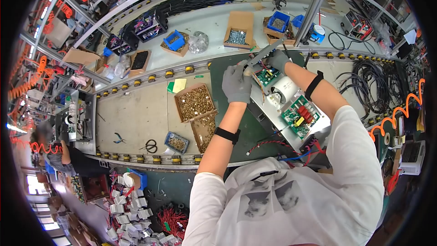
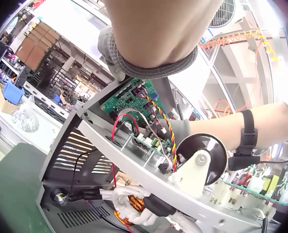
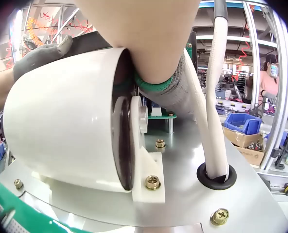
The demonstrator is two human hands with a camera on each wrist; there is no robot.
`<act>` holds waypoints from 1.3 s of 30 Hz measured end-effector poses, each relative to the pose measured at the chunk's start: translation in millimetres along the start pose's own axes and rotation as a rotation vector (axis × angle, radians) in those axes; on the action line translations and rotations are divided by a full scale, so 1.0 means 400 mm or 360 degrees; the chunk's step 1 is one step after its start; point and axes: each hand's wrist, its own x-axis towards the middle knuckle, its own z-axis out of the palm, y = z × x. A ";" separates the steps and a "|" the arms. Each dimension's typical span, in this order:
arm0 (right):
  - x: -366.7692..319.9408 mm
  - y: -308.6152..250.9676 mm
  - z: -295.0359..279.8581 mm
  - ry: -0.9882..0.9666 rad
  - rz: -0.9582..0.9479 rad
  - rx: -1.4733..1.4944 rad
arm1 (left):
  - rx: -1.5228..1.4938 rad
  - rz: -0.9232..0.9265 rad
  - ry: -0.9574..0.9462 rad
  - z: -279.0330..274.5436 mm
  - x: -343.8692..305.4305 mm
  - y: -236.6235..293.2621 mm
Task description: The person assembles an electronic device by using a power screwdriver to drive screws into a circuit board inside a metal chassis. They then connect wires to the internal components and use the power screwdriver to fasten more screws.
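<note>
An electronics chassis stands at an angle on the green mat, its silvery mounting plate [image 2: 134, 165] carrying a white cylinder [image 1: 286, 89] and a green circuit board [image 1: 301, 117] with red components. At its far end rises a dark grey panel [image 1: 267, 51], with vent slots in the left wrist view. My gloved left hand [image 1: 236, 84] grips the panel's edge, thumb along the top in the right wrist view. My gloved right hand [image 1: 279, 60] reaches past the cylinder to the panel's inner side, beside a smaller green board [image 2: 129, 102] and wires; I cannot tell what its fingers hold.
Left of the mat [image 1: 221, 114] are cardboard boxes of brass-coloured fasteners [image 1: 195, 102], a small blue tray [image 1: 176, 142], scissors [image 1: 149, 146] and pliers [image 1: 119, 138]. Roller rails [image 1: 189, 69] border the bench. Black cables [image 1: 368, 84] lie coiled to the right. Another person [image 1: 63, 155] works far left.
</note>
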 end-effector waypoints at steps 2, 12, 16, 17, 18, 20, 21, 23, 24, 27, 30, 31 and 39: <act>0.001 -0.003 -0.010 -0.0093 -0.0040 -0.0052 | -0.0028 0.0011 0.0008 0.003 -0.001 -0.010; -0.106 0.058 0.000 -0.0044 -0.0782 -0.0046 | -0.0081 0.0273 0.0313 -0.027 -0.088 0.061; -0.130 0.054 0.002 0.0300 -0.1216 -0.0408 | 0.0156 0.0233 0.0000 0.019 -0.096 0.091; -0.123 0.059 0.002 0.0310 -0.1219 -0.0407 | 0.0276 0.0079 -0.0158 0.028 -0.094 0.092; -0.128 0.046 -0.005 0.0299 -0.0916 -0.0291 | 0.0229 -0.0059 -0.0269 0.032 -0.086 0.096; -0.142 0.035 -0.024 0.0296 -0.0656 -0.0117 | 0.0189 -0.0108 -0.0304 0.050 -0.076 0.094; -0.150 0.030 -0.028 0.0298 -0.0657 -0.0117 | 0.0146 -0.0163 -0.0337 0.061 -0.071 0.092; -0.164 0.020 -0.028 0.0259 -0.0644 0.0233 | 0.0153 -0.0136 -0.0269 0.081 -0.057 0.087; -0.159 0.021 -0.025 0.0260 -0.0647 0.0233 | 0.0161 -0.0110 -0.0201 0.087 -0.049 0.089; -0.139 0.029 -0.009 0.0262 -0.0801 0.0389 | 0.0090 -0.0030 -0.0085 0.093 -0.032 0.096; -0.118 0.035 -0.011 0.0269 -0.0933 0.0219 | 0.0230 -0.0132 -0.0295 0.081 -0.019 0.114; -0.109 0.040 -0.007 0.0197 -0.0927 0.0238 | 0.0231 -0.0131 -0.0302 0.078 -0.015 0.123; -0.077 0.023 -0.023 0.0217 -0.1138 -0.0264 | 0.0578 -0.0609 -0.0627 0.046 0.039 0.189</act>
